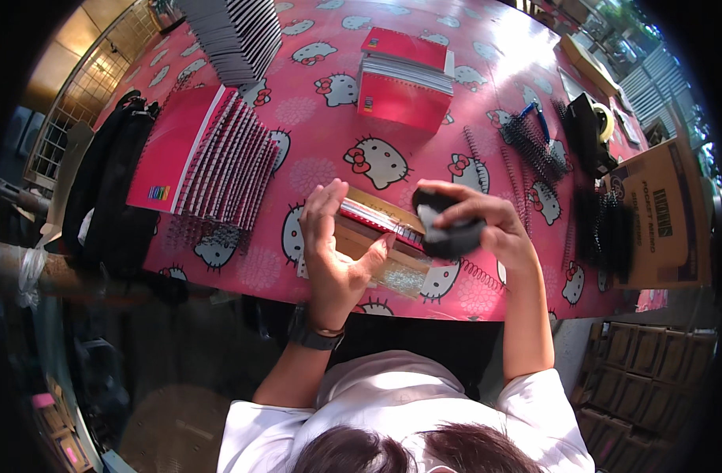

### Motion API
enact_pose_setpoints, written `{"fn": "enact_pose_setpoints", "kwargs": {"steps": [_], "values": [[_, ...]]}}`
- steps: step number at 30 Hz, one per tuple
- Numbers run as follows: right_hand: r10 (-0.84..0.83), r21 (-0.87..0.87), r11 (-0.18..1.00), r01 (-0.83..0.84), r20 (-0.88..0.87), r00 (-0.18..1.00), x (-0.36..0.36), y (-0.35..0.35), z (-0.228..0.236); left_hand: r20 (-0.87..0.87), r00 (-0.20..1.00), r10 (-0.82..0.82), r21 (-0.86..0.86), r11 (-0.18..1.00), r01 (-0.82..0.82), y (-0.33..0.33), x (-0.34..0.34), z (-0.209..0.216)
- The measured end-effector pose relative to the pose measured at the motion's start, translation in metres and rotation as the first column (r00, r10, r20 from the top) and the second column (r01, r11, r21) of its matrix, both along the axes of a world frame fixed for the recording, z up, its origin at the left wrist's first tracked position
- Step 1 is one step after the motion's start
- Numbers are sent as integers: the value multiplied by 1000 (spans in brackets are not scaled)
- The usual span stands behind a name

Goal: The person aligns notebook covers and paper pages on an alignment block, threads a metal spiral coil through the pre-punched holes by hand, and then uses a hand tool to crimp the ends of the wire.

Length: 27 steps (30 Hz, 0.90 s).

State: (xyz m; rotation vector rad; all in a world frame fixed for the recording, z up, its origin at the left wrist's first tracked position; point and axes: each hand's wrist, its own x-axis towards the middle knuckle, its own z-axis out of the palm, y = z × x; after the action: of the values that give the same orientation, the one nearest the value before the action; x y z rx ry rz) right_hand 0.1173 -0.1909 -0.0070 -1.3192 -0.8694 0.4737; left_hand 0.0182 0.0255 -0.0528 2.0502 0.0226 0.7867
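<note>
In the middle of the table, a red-covered spiral notebook (pixel 362 218) stands with its edge up in a narrow wooden holder (pixel 375 199). My left hand (pixel 334 246) steadies the notebook's left end, fingers on the far side and thumb on the near side. At its other end, my right hand (pixel 475 217) grips a rounded black hand-held tool (pixel 448 225) with a pale patch, just over the coil. What the tool's underside touches is hidden. Small clear bits (pixel 404 280) lie by the holder's near side.
Stacked red spiral notebooks (pixel 172 150) stand at left, before a tall pile of pads (pixel 233 35). More red notebooks (pixel 404 98) lie at the far middle. Loose black coils (pixel 537 146), blue-handled pliers (pixel 541 122) and a cardboard box (pixel 660 217) occupy the right. A black bag (pixel 113 185) sits far left.
</note>
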Motion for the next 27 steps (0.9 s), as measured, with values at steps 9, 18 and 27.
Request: {"fn": "enact_pose_setpoints", "kwargs": {"steps": [9, 18, 27], "values": [[-45, -245, 968, 62, 75, 996, 12, 22, 1, -68, 996, -58, -133, 990, 49, 2, -1, 3], [-139, -398, 889, 226, 235, 962, 31, 33, -5, -57, 996, -73, -151, 986, 63, 6, -2, -1], [-166, -333, 726, 602, 764, 623, 20, 29, -8, 2, 999, -37, 100, 994, 36, 14, -1, 4]]}}
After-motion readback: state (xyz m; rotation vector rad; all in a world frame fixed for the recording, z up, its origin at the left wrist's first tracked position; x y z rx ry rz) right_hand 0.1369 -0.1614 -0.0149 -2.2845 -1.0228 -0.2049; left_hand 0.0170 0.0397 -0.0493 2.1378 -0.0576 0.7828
